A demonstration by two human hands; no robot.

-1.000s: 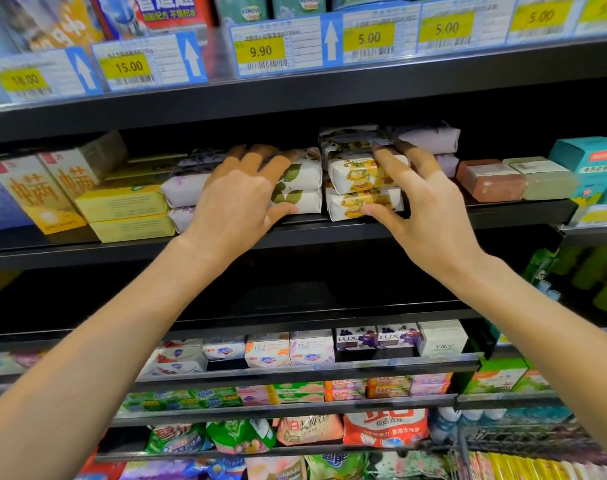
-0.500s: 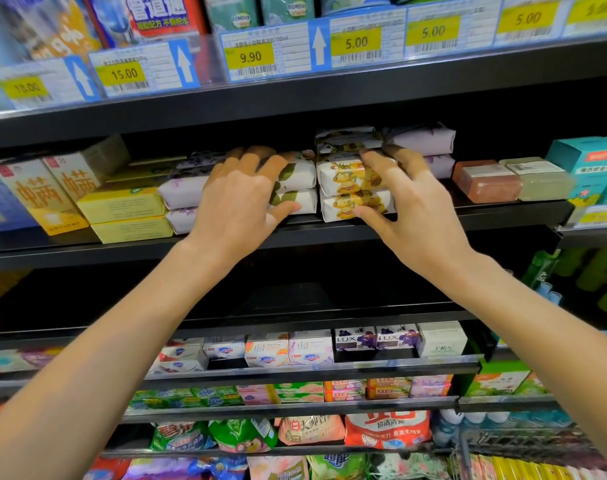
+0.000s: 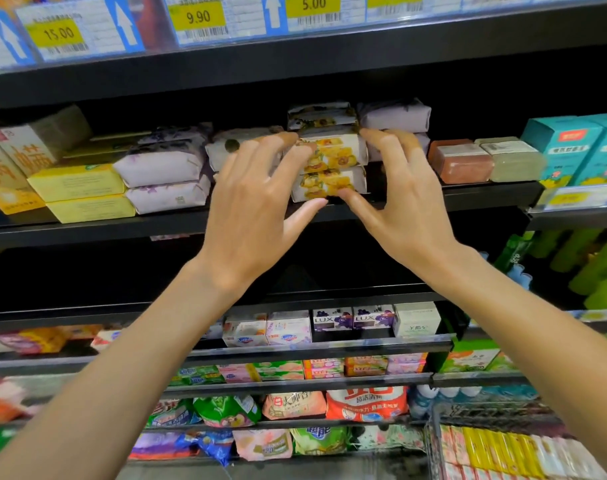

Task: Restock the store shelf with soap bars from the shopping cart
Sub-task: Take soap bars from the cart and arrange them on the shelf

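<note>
Two stacked soap bars in yellow flowered paper are framed by both hands at the front of the shelf, with a third flowered bar lying on top further back. The left hand is spread wide, its fingertips laid against the left end of the upper bar and its thumb reaching under the lower one. The right hand mirrors it, fingers splayed along the right end and thumb tip set at the lower front edge. Neither hand is curled round a bar; the stack appears to be squared up rather than lifted.

Lilac-wrapped bars are stacked to the left, and more lilac bars lie behind on the right, touching the flowered pile. A wire cart is partly seen at lower right.

Each bar is judged to be firm, fairly light and rigid beneath a thin paper wrap, which could crease or slide under fingers. A stack is best taken by its short ends, pressed inward from both sides, so that the bars are not shifted against one another.
</note>
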